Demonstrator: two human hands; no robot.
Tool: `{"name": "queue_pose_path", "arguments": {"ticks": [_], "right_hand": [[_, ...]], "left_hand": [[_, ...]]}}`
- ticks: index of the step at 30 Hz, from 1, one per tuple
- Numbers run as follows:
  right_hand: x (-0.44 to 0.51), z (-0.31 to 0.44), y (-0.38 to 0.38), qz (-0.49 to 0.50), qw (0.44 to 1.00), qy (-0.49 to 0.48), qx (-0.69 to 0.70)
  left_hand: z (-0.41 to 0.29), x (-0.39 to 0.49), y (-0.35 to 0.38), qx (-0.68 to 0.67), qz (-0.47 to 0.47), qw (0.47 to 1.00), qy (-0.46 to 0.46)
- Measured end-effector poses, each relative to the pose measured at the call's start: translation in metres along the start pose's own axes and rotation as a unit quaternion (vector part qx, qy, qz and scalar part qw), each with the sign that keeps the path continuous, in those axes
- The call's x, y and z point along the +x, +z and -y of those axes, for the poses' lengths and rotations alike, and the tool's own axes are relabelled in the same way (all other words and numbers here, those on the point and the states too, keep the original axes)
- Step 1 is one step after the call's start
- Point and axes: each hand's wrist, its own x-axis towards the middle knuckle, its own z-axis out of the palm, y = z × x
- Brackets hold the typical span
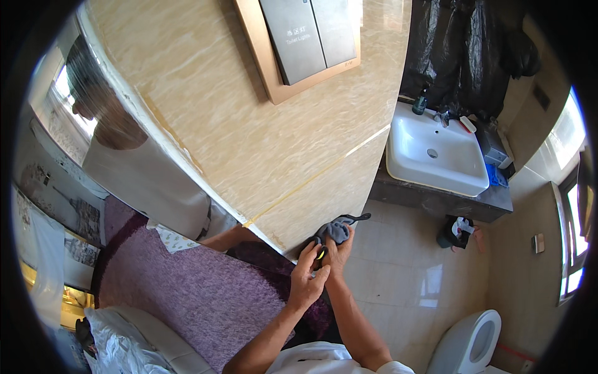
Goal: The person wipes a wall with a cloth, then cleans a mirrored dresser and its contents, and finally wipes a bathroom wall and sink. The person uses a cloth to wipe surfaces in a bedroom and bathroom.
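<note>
My left hand [306, 283] is closed around a small black object with a yellow part [321, 253]; fingers cover much of it, so I cannot tell what it is. Just beside it, my right hand [340, 252] grips a bunched grey cloth item [335, 231], perhaps a glove, with a black loop [362, 217] sticking out to the right. Both hands are close together at the lower end of the beige marble-patterned wall [280, 154]. The wall's white edge strip [205, 189] runs down towards them.
A grey switch plate with a gold frame [308, 37] is on the wall. To the right are a white washbasin [411, 159], a waste bin [444, 238] and a toilet [467, 341]. A purple rug [205, 299] lies left. A mirror-like panel [154, 177] reflects a person.
</note>
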Motion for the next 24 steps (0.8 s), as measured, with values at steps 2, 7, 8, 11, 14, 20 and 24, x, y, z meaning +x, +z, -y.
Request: {"name": "queue_pose_path", "arguments": {"ticks": [2, 7, 8, 11, 14, 20, 24], "right_hand": [[0.004, 0.008, 0.01, -0.045, 0.998, -0.008, -0.035], [-0.014, 0.041, 0.031, -0.027, 0.985, -0.136, -0.098], [-0.015, 0.046, 0.033, -0.014, 0.979, -0.17, -0.116], [-0.004, 0.048, 0.034, -0.033, 0.974, -0.191, -0.12], [0.03, 0.039, 0.027, -0.117, 0.982, -0.104, -0.103], [0.047, 0.055, 0.028, -0.13, 0.975, -0.117, -0.137], [0.066, 0.099, 0.036, -0.063, 0.928, -0.338, -0.145]], "left_hand": [[-0.008, 0.001, -0.001, 0.051, -0.008, 0.997, 0.052], [-0.038, -0.004, -0.014, 0.151, -0.093, 0.978, 0.109], [-0.042, -0.003, -0.018, 0.138, -0.11, 0.977, 0.118], [-0.044, -0.007, -0.024, 0.16, -0.079, 0.978, 0.111], [-0.035, -0.012, -0.019, 0.079, -0.046, 0.992, 0.089], [-0.036, -0.012, -0.01, 0.077, -0.023, 0.994, 0.076], [-0.056, -0.002, -0.009, 0.086, -0.026, 0.99, 0.109]]}}
